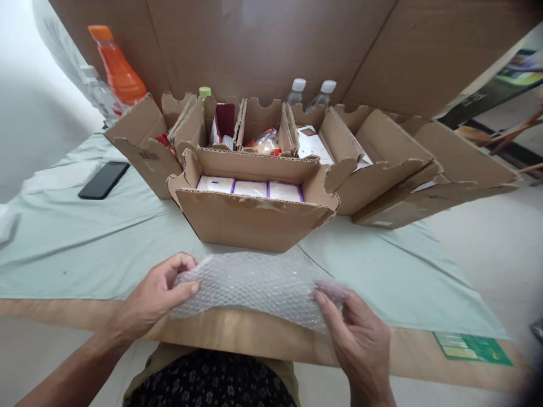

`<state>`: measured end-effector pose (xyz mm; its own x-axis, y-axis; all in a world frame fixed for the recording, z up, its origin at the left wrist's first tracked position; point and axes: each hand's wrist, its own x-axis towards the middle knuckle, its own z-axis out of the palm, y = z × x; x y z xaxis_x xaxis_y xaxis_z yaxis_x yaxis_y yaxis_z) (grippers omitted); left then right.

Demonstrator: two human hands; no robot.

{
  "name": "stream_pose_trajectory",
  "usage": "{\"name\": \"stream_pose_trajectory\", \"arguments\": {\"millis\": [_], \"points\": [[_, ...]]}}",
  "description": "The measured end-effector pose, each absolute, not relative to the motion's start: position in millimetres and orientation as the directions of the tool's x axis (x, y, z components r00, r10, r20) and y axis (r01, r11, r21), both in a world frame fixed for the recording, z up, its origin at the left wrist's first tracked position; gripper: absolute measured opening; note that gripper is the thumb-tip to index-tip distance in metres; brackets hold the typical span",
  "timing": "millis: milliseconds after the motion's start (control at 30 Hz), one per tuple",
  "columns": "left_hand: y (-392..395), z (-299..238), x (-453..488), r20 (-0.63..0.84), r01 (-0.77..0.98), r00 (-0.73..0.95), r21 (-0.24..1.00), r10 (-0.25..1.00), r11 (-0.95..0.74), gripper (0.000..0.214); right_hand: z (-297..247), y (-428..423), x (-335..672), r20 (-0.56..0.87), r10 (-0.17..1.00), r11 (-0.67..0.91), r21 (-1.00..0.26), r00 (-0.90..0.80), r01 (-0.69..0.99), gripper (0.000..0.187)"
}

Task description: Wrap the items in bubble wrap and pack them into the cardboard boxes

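Observation:
A sheet of clear bubble wrap (254, 285) lies across the near edge of the table, held at both ends. My left hand (159, 294) pinches its left end between thumb and fingers. My right hand (360, 339) grips its right end, fingers tucked under the wrap. Just beyond stands an open cardboard box (250, 217) holding three white packets with purple edges (250, 188).
More open cardboard boxes (382, 164) with mixed goods stand behind. An orange bottle (121, 70) and clear bottles (311, 93) stand at the back. A black phone (104, 180) lies on the pale green cloth (76, 243) at left. A green card (473, 346) lies at right.

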<state>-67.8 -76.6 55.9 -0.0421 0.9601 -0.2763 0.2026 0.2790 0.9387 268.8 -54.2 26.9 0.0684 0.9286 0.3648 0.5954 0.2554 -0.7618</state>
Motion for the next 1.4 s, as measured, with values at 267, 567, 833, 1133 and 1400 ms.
{"name": "stream_pose_trajectory", "arguments": {"millis": [267,567,833,1133,1400], "points": [[-81.8,49.3,-78.8,-0.137,0.411,-0.262,0.88,0.955,0.239,0.065,19.1,-39.9,239.1,0.389,0.921,0.28,-0.686,0.013,0.672,0.018],[-94.7,25.8,-91.2,0.383,0.952,-0.066,0.301,0.921,-0.057,0.047,1.7,-40.3,258.3,0.547,0.829,0.305,-0.266,-0.117,0.915,0.045],[-97.7,11.8,-40.8,0.202,0.887,0.389,0.183,0.899,-0.425,0.056,13.3,-51.6,156.6,0.221,0.767,0.637,-0.37,-0.603,0.676,0.048],[-95.4,-12.2,-55.2,0.122,0.899,0.389,0.168,0.913,-0.405,0.067,-17.0,-65.0,238.4,0.115,0.897,0.44,-0.159,-0.426,0.884,0.063],[-96.5,-2.0,-56.4,0.107,0.892,0.368,0.239,0.924,-0.383,0.063,-22.8,-66.8,267.6,0.228,0.936,0.325,-0.28,-0.267,0.903,0.051]]}}
